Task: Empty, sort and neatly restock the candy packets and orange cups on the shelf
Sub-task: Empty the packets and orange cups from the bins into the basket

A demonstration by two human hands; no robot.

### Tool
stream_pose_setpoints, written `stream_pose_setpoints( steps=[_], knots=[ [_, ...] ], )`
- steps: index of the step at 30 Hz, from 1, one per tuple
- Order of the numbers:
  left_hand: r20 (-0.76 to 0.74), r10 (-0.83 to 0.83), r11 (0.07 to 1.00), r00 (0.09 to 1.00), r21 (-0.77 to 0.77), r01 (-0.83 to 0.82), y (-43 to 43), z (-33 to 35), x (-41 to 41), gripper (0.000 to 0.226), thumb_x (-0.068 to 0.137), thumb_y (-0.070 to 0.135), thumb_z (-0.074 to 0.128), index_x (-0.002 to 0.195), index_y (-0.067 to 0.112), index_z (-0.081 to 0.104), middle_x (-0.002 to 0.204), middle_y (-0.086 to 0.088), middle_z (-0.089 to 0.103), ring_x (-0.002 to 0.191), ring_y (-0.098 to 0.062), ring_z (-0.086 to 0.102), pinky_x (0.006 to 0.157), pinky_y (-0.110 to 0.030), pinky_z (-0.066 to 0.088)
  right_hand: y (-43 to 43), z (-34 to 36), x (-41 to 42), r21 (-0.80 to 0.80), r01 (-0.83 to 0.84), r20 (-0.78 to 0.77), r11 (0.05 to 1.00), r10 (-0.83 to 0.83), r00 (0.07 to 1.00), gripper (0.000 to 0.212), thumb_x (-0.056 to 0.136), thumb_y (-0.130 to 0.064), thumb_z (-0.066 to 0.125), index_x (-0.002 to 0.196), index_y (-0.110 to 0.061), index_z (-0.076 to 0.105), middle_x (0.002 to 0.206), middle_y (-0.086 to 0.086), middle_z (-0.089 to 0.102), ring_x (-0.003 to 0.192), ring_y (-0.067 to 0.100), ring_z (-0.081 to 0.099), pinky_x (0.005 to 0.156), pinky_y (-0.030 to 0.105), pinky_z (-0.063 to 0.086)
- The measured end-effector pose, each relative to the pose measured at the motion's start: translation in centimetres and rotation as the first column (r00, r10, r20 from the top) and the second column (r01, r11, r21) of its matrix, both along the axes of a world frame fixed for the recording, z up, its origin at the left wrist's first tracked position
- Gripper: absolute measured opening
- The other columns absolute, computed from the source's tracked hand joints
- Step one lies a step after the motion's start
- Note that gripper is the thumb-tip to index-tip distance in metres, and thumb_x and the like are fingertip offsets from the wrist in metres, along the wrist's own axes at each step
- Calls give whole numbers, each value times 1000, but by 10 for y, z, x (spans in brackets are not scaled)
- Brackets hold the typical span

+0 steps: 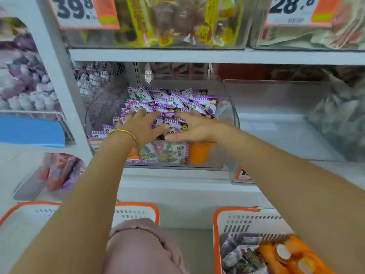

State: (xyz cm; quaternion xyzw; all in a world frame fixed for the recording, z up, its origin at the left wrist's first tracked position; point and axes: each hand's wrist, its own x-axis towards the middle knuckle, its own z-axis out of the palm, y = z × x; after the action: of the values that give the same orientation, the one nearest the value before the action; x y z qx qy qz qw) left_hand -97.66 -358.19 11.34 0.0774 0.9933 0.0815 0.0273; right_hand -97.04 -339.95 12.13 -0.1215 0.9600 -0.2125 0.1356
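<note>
Both grips lie flat, fingers spread, clasping nothing, on purple-white foil candy packets [171, 103] heaped in clear plastic bin [217, 159]: left grip [144, 125], right grip [190, 128]. Orange plastic cup [198, 154] sits at bin's front wall, nearest right grip.

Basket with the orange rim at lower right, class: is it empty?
No, the basket holds purple candy packets on its left side and orange cups beside them.

Purple-white candy packets [173, 103] heaped in clear bin [230, 107]; orange cups [198, 155] at bin's front right corner.
</note>
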Motion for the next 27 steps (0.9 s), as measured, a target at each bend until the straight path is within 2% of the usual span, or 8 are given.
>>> stream_pose_setpoints(
  steps=[2,6,10,14,16,19,23,27],
  knots=[
    [16,-66,998,998,15,65,-11,-5,-13,73,85,73,28,147,34,24,155,-6,22,141,-35,18,112,-56,20,-3,-3,-8,11,-12,-48,1000,12,999,91,74,-72,57,148,-32,24,156,9,16,142,29,22,114,43,27],
    [22,-102,994,995,33,101,-24,2,-23,89,74,84,25,146,31,27,147,-13,36,133,-39,32,109,-54,29,-6,-7,-13,245,-46,-197,968,97,976,79,76,-69,58,139,-24,40,132,12,35,118,34,44,101,42,42],
    [118,-187,980,975,96,176,-40,12,-15,106,57,92,33,144,32,26,147,-8,34,134,-30,34,111,-45,29,-9,-3,-17,283,-57,-155,957,105,982,80,77,-69,57,139,-23,39,137,12,33,119,32,46,98,41,44],
    [164,-297,936,941,244,253,-54,18,-10,108,58,77,59,147,32,18,135,0,41,126,-17,41,104,-31,35,-13,-4,-20,147,-85,-90,985,99,991,87,79,-66,56,147,-18,30,153,5,30,138,25,33,109,38,34],
    [133,-293,934,947,254,253,-56,17,-11,100,65,65,65,146,22,24,128,-7,47,117,-20,47,99,-29,37,-13,-7,-19,105,-110,-88,988,120,989,85,82,-61,56,148,-15,29,154,6,28,140,25,30,110,35,30],
    [87,-320,943,943,128,308,-54,13,-14,84,74,66,61,124,1,46,104,-15,52,91,-25,49,79,-31,39,-13,-11,-17,94,-101,-144,990,114,983,78,84,-57,58,144,-12,36,147,10,36,134,27,36,106,35,35],
    [63,-337,937,939,124,328,-49,12,-14,49,88,42,52,115,1,45,70,-3,38,63,-19,38,56,-26,33,-19,-17,-20,100,-77,-267,992,101,958,49,83,-48,66,104,-5,57,101,9,41,99,27,48,73,30,38],
    [-4,-356,916,935,198,349,-47,8,-20,31,89,30,59,100,6,43,67,0,31,60,-14,31,52,-22,27,-22,-14,-21,158,-69,-347,985,121,930,41,83,-43,67,80,-7,49,95,7,36,82,24,44,72,33,41]
  ],
)
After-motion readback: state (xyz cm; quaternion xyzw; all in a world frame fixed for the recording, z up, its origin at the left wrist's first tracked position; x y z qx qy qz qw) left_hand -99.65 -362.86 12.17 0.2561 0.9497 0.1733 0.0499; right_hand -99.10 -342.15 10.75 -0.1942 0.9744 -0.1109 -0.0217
